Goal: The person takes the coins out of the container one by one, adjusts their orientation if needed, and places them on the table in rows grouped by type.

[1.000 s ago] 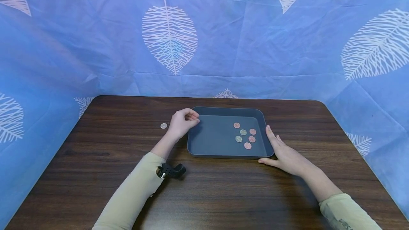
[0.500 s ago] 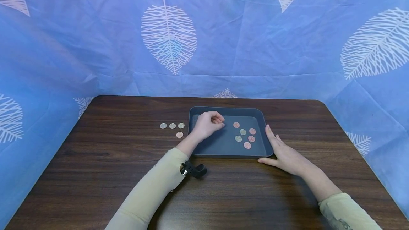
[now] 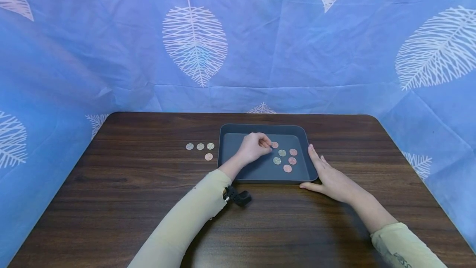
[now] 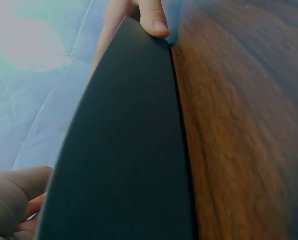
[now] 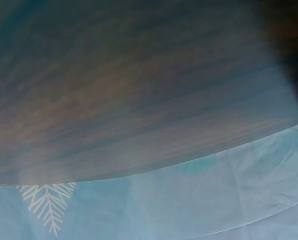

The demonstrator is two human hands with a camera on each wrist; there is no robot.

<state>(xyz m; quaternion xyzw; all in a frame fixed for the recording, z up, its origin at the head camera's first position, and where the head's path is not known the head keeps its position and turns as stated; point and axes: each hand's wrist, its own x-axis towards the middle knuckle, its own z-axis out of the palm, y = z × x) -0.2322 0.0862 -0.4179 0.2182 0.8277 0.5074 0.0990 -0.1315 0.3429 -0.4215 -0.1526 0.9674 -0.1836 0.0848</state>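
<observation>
In the head view my left hand [image 3: 253, 147] is over the dark grey tray [image 3: 256, 179], fingers loosely curled. Its fingertips lie close beside a copper coin [image 3: 275, 144]; whether they touch it I cannot tell. Several more copper and silvery coins, among them a silvery coin [image 3: 277, 160], lie flat in the tray's right half. My right hand [image 3: 334, 183] rests against the tray's right end, fingers along the side and thumb at the near corner. In the left wrist view the tray's outer wall [image 4: 118, 140] hides the coins, with the left hand [image 4: 11, 202] partly visible behind it.
Left of the tray, a row of silvery coins [image 3: 200, 146] lies on the dark wooden table [image 3: 148, 177], with one copper coin [image 3: 209, 157] below the row. A blue leaf-patterned cloth [image 3: 260, 53] hangs around the table's back and sides.
My left hand has moved right, from the tray's left edge to the coins inside. Coins on the table that the hand and arm covered are now visible. The right hand stays in place.
</observation>
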